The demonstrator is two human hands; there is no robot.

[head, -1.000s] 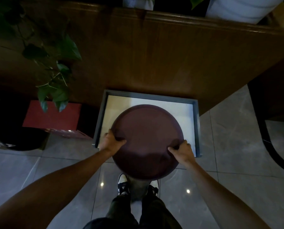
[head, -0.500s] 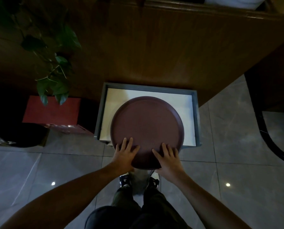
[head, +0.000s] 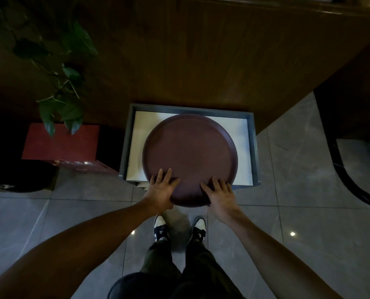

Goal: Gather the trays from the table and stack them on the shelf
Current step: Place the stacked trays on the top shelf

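Note:
A round dark maroon tray (head: 190, 154) lies flat on the white surface of a low grey-framed shelf (head: 124, 143). Its near edge overhangs the shelf's front. My left hand (head: 161, 190) rests on the tray's near-left rim with its fingers spread flat on top. On the near-right rim my right hand (head: 219, 193) lies the same way, thumb on the tray. Neither hand wraps around the tray.
A wooden panel (head: 201, 50) rises directly behind the shelf. A red box (head: 61, 143) and a leafy plant (head: 65, 104) stand to the left, with a black object (head: 18, 178) on the floor. A dark curved base (head: 348, 180) stands at the right. My shoes (head: 160, 227) are on grey tiles.
My hands left the tray's sides and came to its near rim, fingers laid flat. The tray has slid further back onto the shelf.

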